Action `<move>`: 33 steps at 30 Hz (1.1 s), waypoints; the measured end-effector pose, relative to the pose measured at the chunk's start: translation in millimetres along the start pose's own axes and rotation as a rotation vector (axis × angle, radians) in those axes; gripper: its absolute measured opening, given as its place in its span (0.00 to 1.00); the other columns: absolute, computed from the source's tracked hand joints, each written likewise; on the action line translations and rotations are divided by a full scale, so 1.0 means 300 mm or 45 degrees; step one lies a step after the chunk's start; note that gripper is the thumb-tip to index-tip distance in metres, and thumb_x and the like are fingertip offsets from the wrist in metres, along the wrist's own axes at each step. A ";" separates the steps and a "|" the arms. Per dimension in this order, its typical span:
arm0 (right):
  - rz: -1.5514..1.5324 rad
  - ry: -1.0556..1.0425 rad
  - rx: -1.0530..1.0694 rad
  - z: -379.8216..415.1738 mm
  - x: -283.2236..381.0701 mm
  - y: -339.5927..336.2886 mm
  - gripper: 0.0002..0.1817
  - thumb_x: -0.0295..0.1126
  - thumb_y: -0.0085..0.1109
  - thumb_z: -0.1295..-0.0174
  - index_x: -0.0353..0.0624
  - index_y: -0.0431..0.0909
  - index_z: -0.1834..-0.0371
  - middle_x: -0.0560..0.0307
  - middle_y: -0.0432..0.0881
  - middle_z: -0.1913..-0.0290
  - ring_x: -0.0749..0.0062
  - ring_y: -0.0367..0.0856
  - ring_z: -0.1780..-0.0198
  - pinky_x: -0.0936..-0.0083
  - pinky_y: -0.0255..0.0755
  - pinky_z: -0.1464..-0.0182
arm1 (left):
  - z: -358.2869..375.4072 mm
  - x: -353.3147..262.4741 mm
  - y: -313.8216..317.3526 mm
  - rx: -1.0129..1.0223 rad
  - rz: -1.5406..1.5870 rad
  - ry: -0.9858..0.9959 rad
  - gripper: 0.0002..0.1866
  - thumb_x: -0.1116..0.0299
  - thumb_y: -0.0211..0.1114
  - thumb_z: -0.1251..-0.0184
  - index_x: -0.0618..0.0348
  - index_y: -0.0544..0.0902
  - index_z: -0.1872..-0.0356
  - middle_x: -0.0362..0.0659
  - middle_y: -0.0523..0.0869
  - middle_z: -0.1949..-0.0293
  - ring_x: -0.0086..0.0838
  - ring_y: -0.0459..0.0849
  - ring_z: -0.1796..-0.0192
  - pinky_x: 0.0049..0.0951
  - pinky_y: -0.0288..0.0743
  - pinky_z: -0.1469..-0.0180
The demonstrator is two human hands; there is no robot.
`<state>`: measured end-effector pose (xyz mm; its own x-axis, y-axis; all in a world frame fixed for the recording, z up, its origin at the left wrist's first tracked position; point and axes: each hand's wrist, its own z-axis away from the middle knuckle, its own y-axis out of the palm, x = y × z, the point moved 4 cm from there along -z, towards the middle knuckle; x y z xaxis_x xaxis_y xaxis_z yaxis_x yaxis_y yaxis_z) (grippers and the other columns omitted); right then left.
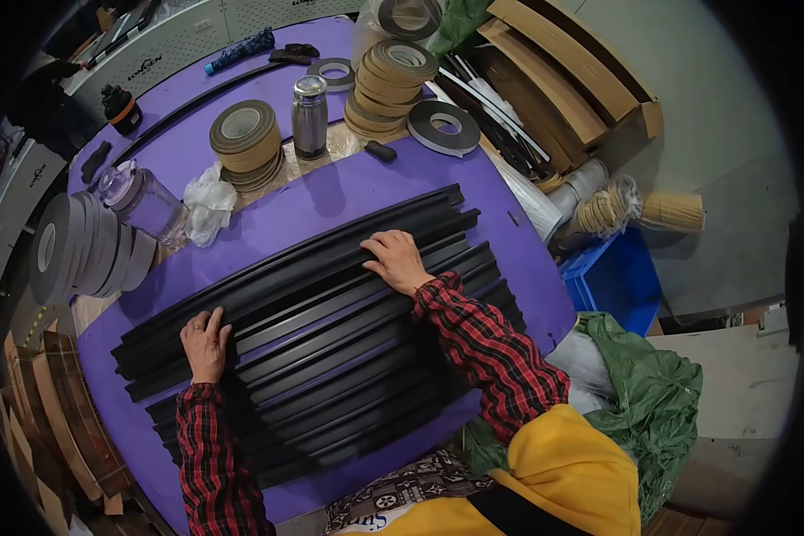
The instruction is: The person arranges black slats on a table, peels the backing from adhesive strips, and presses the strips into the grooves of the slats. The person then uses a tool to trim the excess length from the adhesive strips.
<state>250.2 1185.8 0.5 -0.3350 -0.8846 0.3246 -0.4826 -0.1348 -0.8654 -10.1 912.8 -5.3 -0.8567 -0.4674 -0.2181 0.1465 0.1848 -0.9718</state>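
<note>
Long black profile strips (330, 380) lie side by side, slanting up to the right, in front of me. My left hand (205, 347) is at the left part of an upper black strip (286, 268), fingers bent over its edge. Farther right along this strip, my right hand (398, 260) has its thumb and fingers closed on the edge. The fingertips of both hands are partly hidden against the dark surface. Below my hands, several more strips rest in a row, shaded by my body.
The strips lie on a purple tabletop (531, 268). Along its far side stand tape rolls (244, 134), a metal flask (310, 118), a clear bottle (143, 201) and a crumpled plastic bag (210, 204). Grey rolls (67, 246) stand left. A blue bin (621, 281) and cardboard boxes (563, 71) are right.
</note>
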 end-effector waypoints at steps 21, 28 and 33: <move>-0.066 0.134 -0.009 0.014 -0.025 0.034 0.11 0.32 0.59 0.51 0.44 0.74 0.64 0.55 0.71 0.62 0.58 0.69 0.56 0.66 0.64 0.55 | -0.028 -0.022 -0.009 -0.093 -0.060 0.103 0.20 0.59 0.55 0.40 0.48 0.72 0.46 0.48 0.64 0.40 0.46 0.57 0.37 0.54 0.52 0.42; 0.158 0.078 0.023 -0.262 0.001 0.176 0.20 0.40 0.58 0.51 0.48 0.73 0.54 0.56 0.72 0.56 0.59 0.68 0.50 0.62 0.59 0.49 | -0.252 0.173 0.070 -0.084 -0.215 -0.294 0.24 0.50 0.44 0.38 0.46 0.66 0.42 0.47 0.67 0.42 0.41 0.60 0.37 0.54 0.49 0.40; 0.007 -0.027 0.039 -0.262 -0.014 0.145 0.19 0.39 0.57 0.50 0.49 0.73 0.54 0.57 0.73 0.58 0.60 0.68 0.50 0.63 0.55 0.46 | -0.147 0.096 0.053 -0.153 -0.054 -0.360 0.26 0.52 0.49 0.38 0.43 0.63 0.39 0.51 0.61 0.38 0.45 0.52 0.34 0.55 0.42 0.37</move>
<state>166.9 1218.8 -8.5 -0.3198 -0.8947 0.3119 -0.4559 -0.1433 -0.8784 -54.3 940.5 -23.2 -0.6869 -0.6957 -0.2101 0.0392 0.2532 -0.9666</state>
